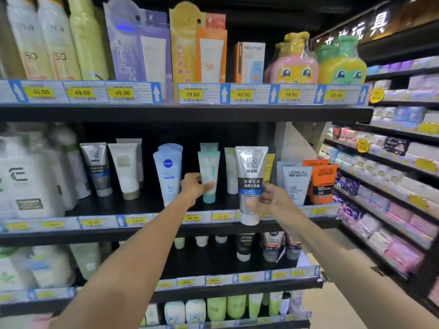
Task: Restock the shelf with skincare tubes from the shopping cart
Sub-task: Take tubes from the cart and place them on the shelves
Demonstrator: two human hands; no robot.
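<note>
Head view shows two skincare tubes in hand at the middle shelf (147, 205). The right hand (273, 200) grasps a silver MEN tube (250, 184) around its lower half, cap down, held upright in front of the shelf edge with its cap overlapping the price strip (192, 218). The left hand (196, 187) pinches a pale teal tube (209, 176) near its lower part, upright, with its cap at or just above the shelf board. A second teal tube stands partly hidden right behind it. To the left stand a blue-white NIVEA tube (167, 172) with another behind it, a cream tube (124, 169), and one more silver MEN tube (97, 167). To the right, two pale L'Oreal tubes (295, 184) and two orange ones (323, 181) stand in pairs. A white tube and a yellow one are largely covered by the held silver tube. Bottles at far left are blurred, and price figures on the lower strips are mostly unreadable. No shopping cart is visible.
</note>
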